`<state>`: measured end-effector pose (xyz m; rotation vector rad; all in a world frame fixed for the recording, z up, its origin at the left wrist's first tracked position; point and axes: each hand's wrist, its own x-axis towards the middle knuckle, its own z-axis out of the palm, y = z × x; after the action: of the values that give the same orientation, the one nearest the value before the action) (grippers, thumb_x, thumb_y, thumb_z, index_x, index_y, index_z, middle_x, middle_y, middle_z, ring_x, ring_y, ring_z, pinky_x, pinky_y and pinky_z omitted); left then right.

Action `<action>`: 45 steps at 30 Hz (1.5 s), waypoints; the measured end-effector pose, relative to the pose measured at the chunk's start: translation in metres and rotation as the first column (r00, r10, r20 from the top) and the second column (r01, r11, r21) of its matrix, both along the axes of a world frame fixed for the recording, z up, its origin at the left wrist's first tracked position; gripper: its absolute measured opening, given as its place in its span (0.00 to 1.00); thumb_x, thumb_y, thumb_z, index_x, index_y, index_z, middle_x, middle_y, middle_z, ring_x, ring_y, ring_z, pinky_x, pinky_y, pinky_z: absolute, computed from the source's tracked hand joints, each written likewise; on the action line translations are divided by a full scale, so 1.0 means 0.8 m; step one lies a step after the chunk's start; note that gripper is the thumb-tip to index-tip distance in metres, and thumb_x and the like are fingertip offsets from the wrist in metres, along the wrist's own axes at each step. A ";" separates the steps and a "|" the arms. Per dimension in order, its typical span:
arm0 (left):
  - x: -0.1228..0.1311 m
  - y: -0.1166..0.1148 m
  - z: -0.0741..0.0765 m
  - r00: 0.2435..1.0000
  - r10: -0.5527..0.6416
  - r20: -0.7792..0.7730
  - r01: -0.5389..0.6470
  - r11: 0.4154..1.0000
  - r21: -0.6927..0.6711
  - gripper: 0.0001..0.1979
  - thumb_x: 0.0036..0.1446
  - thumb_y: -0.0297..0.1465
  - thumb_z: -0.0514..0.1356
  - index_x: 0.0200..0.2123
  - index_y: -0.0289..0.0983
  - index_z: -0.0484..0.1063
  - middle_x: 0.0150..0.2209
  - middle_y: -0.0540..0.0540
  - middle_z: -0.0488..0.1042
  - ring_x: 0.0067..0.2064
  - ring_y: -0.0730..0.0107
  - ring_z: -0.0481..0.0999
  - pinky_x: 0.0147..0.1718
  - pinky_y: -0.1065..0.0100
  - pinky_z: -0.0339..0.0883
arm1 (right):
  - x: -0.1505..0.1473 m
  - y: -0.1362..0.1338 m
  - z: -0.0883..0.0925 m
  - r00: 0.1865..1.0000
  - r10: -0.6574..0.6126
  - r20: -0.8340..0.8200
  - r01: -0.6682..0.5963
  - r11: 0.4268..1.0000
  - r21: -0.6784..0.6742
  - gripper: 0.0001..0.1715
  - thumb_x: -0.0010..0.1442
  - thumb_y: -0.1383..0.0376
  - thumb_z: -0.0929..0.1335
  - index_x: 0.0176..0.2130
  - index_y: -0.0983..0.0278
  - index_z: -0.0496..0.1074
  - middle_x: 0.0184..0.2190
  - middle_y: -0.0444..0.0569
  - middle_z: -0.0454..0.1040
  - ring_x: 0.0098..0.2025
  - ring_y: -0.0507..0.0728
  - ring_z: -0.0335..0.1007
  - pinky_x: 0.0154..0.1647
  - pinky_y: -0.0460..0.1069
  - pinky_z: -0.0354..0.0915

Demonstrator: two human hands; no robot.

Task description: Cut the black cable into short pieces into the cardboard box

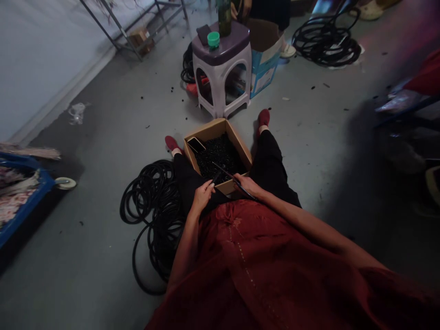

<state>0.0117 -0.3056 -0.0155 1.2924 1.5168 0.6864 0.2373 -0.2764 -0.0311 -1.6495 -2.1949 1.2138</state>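
Looking straight down at a seated person, legs spread on a grey concrete floor (103,151), and there's the action: the right hand (245,185) is clamped around a thin dark rod (231,177). Its long axis runs on a slant, with the tip pointing far and left over the heap of small black pieces (218,156) and the tail end poking out near and right, just past the hand. The rod crosses above the near rim of a cardboard box (206,140), which sits between the shins.

The left hand (202,195) is apart from the right, resting over the black trousers (271,162) by the box's near left corner. Its fingertips (212,184) are right beside a short dark piece (216,177), though whether they're gripping it, I can't tell from here!

A smartphone (196,145) lies on the far left corner of the box, tilted against the rim. Room is tight on the left, where a big coil of black rubber hose (153,213) sits on the floor against the person's left thigh. Red shoes (263,118) flank the box's far side. Farther out stands a plastic stool (220,78) with a purple top, and beyond it a second black hose coil (326,43) lies far right.
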 end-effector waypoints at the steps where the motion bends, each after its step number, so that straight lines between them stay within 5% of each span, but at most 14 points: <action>1: 0.001 0.000 0.000 1.000 -0.004 -0.004 0.004 1.000 -0.002 0.27 0.57 0.42 0.53 0.53 0.29 0.69 0.25 0.50 0.70 0.21 0.79 0.61 0.22 0.74 0.56 | 0.000 0.000 0.000 1.000 0.001 0.004 -0.001 1.000 0.001 0.12 0.57 0.63 0.62 0.43 0.61 0.64 0.32 0.48 0.74 0.34 0.56 0.67 0.33 0.46 0.55; 17: 0.001 0.007 -0.009 0.999 -0.035 -0.034 0.035 0.999 -0.004 0.24 0.59 0.40 0.52 0.52 0.30 0.70 0.24 0.51 0.69 0.20 0.78 0.61 0.22 0.73 0.55 | 0.003 0.004 -0.017 0.995 -0.015 0.096 0.017 1.000 -0.017 0.14 0.58 0.60 0.62 0.44 0.60 0.66 0.32 0.49 0.74 0.33 0.57 0.69 0.29 0.46 0.53; 29: -0.004 0.054 -0.041 0.998 0.065 -0.001 -0.065 0.995 -0.074 0.20 0.56 0.38 0.55 0.48 0.32 0.72 0.22 0.52 0.69 0.18 0.81 0.59 0.19 0.75 0.52 | -0.004 0.032 -0.051 0.983 -0.131 0.129 0.138 0.989 -0.045 0.14 0.57 0.59 0.63 0.43 0.60 0.69 0.31 0.50 0.75 0.33 0.58 0.70 0.29 0.46 0.56; 34: -0.005 0.041 -0.019 0.990 0.128 0.064 -0.122 0.989 -0.082 0.25 0.57 0.42 0.54 0.52 0.31 0.69 0.24 0.51 0.69 0.18 0.81 0.59 0.18 0.75 0.52 | 0.003 0.028 -0.046 0.987 -0.158 0.029 0.160 0.986 -0.055 0.14 0.59 0.59 0.61 0.42 0.62 0.68 0.31 0.48 0.74 0.32 0.55 0.69 0.30 0.46 0.58; 38: -0.010 0.023 0.012 0.971 0.164 0.176 -0.152 0.985 -0.080 0.26 0.56 0.44 0.55 0.52 0.32 0.68 0.29 0.49 0.72 0.22 0.80 0.62 0.20 0.74 0.55 | 0.008 0.019 -0.026 0.989 -0.106 -0.103 0.097 0.991 -0.087 0.18 0.61 0.55 0.60 0.45 0.62 0.66 0.29 0.44 0.72 0.28 0.53 0.66 0.28 0.45 0.59; 42: -0.014 0.011 0.035 0.921 0.173 0.348 -0.145 0.984 -0.107 0.19 0.53 0.39 0.60 0.44 0.32 0.70 0.36 0.44 0.75 0.27 0.79 0.67 0.28 0.73 0.62 | 0.008 0.009 -0.004 0.981 -0.040 -0.191 0.024 0.996 -0.086 0.21 0.58 0.52 0.63 0.46 0.62 0.66 0.31 0.45 0.72 0.32 0.54 0.67 0.31 0.46 0.60; 45: -0.012 0.007 0.049 0.882 0.180 0.435 -0.149 0.983 -0.105 0.21 0.53 0.38 0.61 0.47 0.32 0.68 0.37 0.44 0.74 0.27 0.80 0.66 0.26 0.73 0.61 | 0.004 0.001 0.014 0.972 -0.003 -0.234 -0.013 0.998 -0.069 0.22 0.58 0.52 0.63 0.48 0.61 0.66 0.33 0.45 0.73 0.34 0.55 0.68 0.34 0.47 0.60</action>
<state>0.0021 -0.3002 0.0238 0.8802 1.2645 0.9587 0.2408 -0.2753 -0.0196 -1.4402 -2.0363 1.4210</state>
